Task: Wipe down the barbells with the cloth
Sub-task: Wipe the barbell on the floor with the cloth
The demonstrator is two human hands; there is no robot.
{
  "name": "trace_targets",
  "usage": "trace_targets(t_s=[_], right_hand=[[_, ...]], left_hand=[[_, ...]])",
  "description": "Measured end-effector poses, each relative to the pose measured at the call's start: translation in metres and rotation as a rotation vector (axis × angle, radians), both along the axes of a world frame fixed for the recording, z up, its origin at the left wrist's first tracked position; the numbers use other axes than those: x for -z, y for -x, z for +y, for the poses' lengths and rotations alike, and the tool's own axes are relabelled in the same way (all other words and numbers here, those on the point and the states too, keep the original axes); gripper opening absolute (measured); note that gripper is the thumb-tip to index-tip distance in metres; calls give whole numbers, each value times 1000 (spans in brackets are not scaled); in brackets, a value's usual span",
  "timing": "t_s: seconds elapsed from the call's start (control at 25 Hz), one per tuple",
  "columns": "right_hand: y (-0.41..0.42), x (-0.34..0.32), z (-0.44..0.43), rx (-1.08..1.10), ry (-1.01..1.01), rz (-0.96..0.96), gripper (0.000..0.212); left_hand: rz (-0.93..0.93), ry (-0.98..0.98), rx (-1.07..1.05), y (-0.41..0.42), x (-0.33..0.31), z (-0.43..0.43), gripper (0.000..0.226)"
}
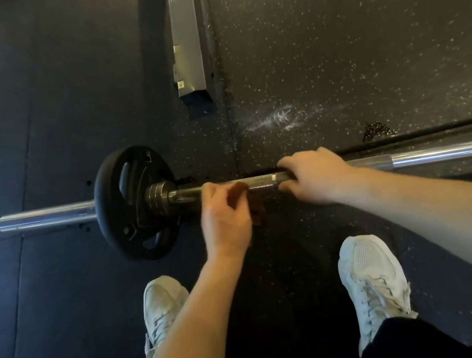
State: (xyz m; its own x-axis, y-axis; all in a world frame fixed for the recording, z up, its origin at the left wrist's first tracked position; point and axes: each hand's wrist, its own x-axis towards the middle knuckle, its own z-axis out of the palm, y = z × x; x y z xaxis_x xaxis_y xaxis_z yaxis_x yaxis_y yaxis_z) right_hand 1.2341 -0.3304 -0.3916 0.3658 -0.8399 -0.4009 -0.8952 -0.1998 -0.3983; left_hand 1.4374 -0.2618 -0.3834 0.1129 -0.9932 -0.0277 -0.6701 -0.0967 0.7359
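Note:
A steel barbell (262, 180) lies across the rubber floor from left to right, with a black weight plate (129, 206) on its left sleeve. My left hand (224, 220) pinches a small reddish-brown cloth (255, 206) against the shaft just right of the plate's collar. The cloth hangs down below the bar, partly hidden by my fingers. My right hand (313, 175) is wrapped over the shaft a little further right, gripping it.
My two white sneakers (373, 281) stand on the dark floor just behind the bar. A metal rack foot (187, 49) lies on the floor beyond the plate. A chalk smear (280, 118) and a small chain pile (376, 130) are beyond the bar.

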Motion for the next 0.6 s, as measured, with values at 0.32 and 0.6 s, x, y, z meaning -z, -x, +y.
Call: trace_targets(t_s=[0.32,0.6], right_hand=[[5,5,8,61,-77,-83,22],[5,46,40,67,499,-120,32]], left_hand=[[-43,-6,-244,-57,-5,9,5],[-55,54,-294,-49,14,-4,4]])
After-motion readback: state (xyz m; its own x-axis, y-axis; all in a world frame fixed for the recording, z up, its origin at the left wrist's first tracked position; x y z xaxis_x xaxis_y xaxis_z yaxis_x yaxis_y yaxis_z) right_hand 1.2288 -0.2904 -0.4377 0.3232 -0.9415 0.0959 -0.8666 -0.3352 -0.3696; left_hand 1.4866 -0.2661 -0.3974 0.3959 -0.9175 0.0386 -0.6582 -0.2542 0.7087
